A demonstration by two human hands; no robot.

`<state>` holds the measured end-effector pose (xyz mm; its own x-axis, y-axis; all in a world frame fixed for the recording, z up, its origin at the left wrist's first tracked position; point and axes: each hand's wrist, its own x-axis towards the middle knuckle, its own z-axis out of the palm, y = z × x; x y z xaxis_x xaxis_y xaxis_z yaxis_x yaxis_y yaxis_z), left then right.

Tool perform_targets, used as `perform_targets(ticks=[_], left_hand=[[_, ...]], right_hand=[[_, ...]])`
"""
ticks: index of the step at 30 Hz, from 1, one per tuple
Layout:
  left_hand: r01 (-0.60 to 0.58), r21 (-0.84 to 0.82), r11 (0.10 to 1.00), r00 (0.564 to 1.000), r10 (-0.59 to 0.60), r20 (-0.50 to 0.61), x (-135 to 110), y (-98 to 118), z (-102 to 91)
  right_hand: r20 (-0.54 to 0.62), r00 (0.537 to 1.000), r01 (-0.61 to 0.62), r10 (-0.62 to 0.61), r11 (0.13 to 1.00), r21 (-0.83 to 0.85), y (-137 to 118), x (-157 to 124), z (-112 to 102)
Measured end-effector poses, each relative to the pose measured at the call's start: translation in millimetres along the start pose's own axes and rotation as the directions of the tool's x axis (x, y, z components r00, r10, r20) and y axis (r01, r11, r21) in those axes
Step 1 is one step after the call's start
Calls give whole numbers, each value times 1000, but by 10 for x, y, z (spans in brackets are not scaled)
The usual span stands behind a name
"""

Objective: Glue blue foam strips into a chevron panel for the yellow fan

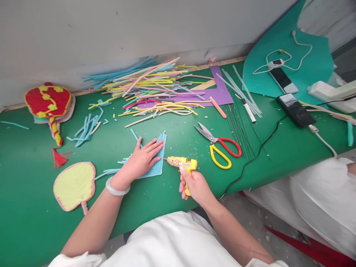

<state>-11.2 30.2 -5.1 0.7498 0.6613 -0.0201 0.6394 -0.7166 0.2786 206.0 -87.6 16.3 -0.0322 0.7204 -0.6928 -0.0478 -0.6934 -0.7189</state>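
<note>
My right hand [194, 185] is wrapped round the grip of a yellow glue gun [182, 163]. Its nozzle points left, close to the right edge of a flat blue panel [158, 168] built from strips laid side by side. Across that panel lies my left hand [144, 157], palm down with fingers stretched out, hiding much of it. Loose ends of blue strips [107, 172] stick out to the left from under the hand. A yellow-green fan [74, 185] with a pink rim lies left of my left forearm.
Scissors [215, 142] with red and yellow handles lie right of the glue gun. Behind are a heap of coloured strips [155, 81], purple sheet [219, 94], thin wires [236, 129] and clear glue sticks [236, 87]. A black cord [246, 163], phone [296, 109] and another person's white clothing [314, 193] are at right.
</note>
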Motion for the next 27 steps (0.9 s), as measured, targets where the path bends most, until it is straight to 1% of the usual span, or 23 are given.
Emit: perform_targets(ticks=[27], left_hand=[[-1, 2, 1000, 1000, 1, 3, -2, -11, 15]], right_hand=[[24, 999, -26, 28, 998, -60, 18, -89, 7]])
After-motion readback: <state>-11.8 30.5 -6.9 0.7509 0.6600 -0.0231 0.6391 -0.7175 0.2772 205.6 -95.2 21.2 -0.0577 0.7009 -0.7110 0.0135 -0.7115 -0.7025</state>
